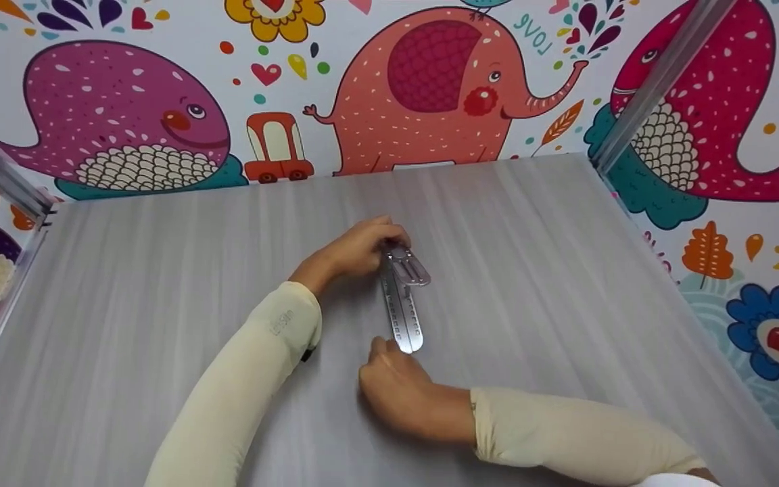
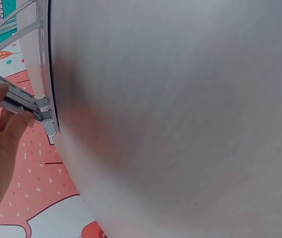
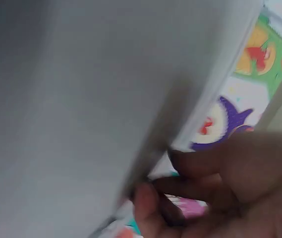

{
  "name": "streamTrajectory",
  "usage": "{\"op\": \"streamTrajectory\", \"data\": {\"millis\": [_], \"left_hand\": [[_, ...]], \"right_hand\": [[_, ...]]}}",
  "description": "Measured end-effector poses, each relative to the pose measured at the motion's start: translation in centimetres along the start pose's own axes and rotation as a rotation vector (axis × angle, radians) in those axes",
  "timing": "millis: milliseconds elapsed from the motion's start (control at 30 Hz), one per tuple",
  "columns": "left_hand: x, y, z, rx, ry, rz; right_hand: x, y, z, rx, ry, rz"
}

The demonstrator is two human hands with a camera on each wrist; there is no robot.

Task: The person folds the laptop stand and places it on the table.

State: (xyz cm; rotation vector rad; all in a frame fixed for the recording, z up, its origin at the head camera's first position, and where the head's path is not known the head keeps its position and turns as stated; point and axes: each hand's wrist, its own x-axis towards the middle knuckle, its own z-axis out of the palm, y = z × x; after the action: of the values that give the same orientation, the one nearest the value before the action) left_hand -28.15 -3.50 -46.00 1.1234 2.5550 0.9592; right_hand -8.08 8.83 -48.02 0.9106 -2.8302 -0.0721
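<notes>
Evidently the left hand (image 1: 366, 247) has its fingers (image 2: 19, 121) pinched nearly together on a grey bar (image 2: 18, 94), part of the metal tool (image 1: 404, 316); the right hand (image 1: 396, 389) is curled at the tool's near end, though its wrist view is too dim and blurred to tell whether those fingers grip anything. The tool is at mid-desk, between the left and right edges of the desk (image 1: 531, 270), its long marked strip pointing from the far edge towards the person, and its clear slotted piece (image 1: 413, 269) angled off that strip, towards the right edge. Judging by this, the handling is under way rather than finished: the tool is in place under both hands, the slotted piece is out of line with the strip, and the release is not yet done. Farther out, the left wrist bends over the far end, its sleeve (image 1: 247, 379) slanting back towards the near-left part of the desk, while the right forearm, in a matching sleeve (image 1: 565, 426), comes in low across from the near-right corner.
</notes>
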Motion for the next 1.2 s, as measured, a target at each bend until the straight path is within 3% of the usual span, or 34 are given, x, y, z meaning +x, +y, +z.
{"op": "streamTrajectory", "data": {"millis": [167,433,600,733,967,1200], "left_hand": [[0.1,0.0,0.2,-0.022,-0.008,-0.021],[0.1,-0.3,-0.2,-0.031,-0.021,0.004],[-0.1,-0.4,-0.2,-0.044,-0.017,0.023],[-0.1,-0.4,-0.3,-0.033,-0.02,0.036],[0.1,-0.5,-0.7,-0.038,-0.025,0.02],[0.0,-0.6,-0.3,-0.034,-0.013,-0.006]], "right_hand": [[0.1,-0.4,-0.3,-0.018,0.002,0.007],[-0.3,2.3,-0.4,0.082,0.004,-0.088],[-0.5,4.4,0.1,0.072,0.041,0.023],[-0.4,6.1,0.3,0.072,0.01,0.105],[0.8,6.8,0.4,0.207,-0.071,0.055],[1.1,6.2,0.4,0.202,-0.089,0.085]]}}
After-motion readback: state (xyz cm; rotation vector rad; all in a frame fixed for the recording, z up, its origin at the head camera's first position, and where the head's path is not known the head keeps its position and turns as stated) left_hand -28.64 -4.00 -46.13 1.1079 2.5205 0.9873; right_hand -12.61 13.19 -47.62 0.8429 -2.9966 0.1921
